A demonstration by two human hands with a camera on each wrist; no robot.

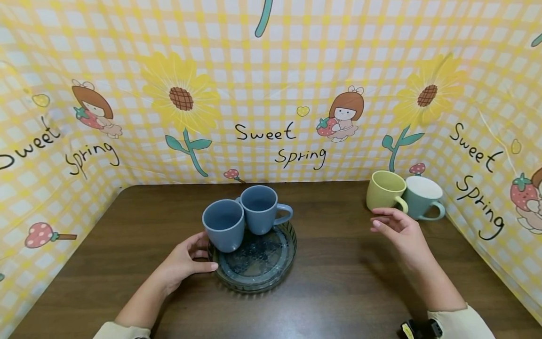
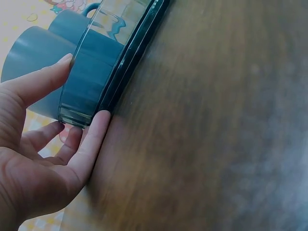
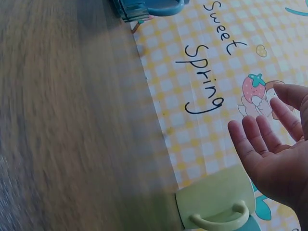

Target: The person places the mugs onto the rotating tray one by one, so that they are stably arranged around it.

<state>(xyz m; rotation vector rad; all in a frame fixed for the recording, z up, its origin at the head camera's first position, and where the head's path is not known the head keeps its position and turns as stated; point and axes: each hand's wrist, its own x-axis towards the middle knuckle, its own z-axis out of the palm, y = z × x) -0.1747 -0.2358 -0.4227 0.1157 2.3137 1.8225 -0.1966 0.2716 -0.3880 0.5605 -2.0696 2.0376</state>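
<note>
A round, dark, see-through tray (image 1: 258, 275) with a ridged rim stands on the table left of centre. Two blue mugs stand at its far left part: the nearer mug (image 1: 224, 230) and, behind it, a mug with its handle to the right (image 1: 260, 212). My left hand (image 1: 184, 263) grips the tray's left edge, its thumb at the rim and fingers against the side wall, as the left wrist view confirms. My right hand (image 1: 400, 233), holding nothing, hovers with loosely bent fingers just in front of a yellow-green mug (image 1: 383, 190).
Right of the yellow-green mug is a teal mug (image 1: 423, 197) with a white inside, near the table's far right corner. A yellow checked cloth (image 1: 271, 94) with printed flowers hangs around the back and sides of the brown wooden table (image 1: 330, 268).
</note>
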